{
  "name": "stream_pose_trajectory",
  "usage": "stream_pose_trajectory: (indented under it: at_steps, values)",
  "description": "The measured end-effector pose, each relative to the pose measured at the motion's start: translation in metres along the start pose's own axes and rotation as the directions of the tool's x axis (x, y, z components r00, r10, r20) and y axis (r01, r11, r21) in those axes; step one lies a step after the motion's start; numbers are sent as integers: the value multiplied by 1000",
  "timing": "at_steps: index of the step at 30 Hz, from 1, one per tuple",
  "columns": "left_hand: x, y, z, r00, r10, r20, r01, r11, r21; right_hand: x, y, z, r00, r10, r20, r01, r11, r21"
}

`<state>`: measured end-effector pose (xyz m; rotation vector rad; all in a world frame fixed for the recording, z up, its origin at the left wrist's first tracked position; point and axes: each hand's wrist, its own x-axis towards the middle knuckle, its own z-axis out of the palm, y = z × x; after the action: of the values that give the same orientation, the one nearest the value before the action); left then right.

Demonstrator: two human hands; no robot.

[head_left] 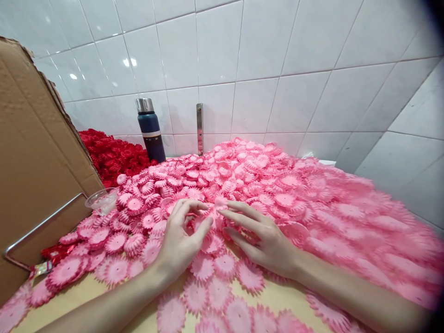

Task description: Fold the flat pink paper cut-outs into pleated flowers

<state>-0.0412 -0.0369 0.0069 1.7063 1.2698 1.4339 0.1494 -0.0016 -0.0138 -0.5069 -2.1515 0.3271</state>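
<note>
Both hands work mid-tabletop at the near edge of the pink flower heap (294,194): the left hand (180,243) fingers curl, pinching one pink flower (199,224), while the right hand (260,236) fingers spread flat, steadying neighbours.

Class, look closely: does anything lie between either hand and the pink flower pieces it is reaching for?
Nothing visible does. The left hand and right hand already rest on the pink flower pieces, fingertips meeting at one small piece.

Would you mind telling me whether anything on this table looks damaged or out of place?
The cardboard box at the left has a torn, ragged top edge. Otherwise nothing stands out: both hands rest on the pink flowers.
</note>
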Motion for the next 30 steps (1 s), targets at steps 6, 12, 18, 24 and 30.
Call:
stream_pose_trajectory:
  at_steps: [6,12,18,24,30]
  values:
    - [0,6,-2,999,14,51,-17,997,70,-1,1,3,996,65,-63,-61,996,57]
    - [1,8,1,981,-28,192,24,999,22,2,-2,1,995,70,-73,-68,997,28]
    - [1,9,0,974,-46,221,44,999,14,5,-4,-2,997,16,-76,-15,1000,4]
    - [1,9,0,972,-12,234,-15,993,115,5,-5,-3,999,28,-18,-27,998,48]
    - [0,8,1,969,26,246,-57,991,120,3,-2,-3,993,114,2,-114,991,75]
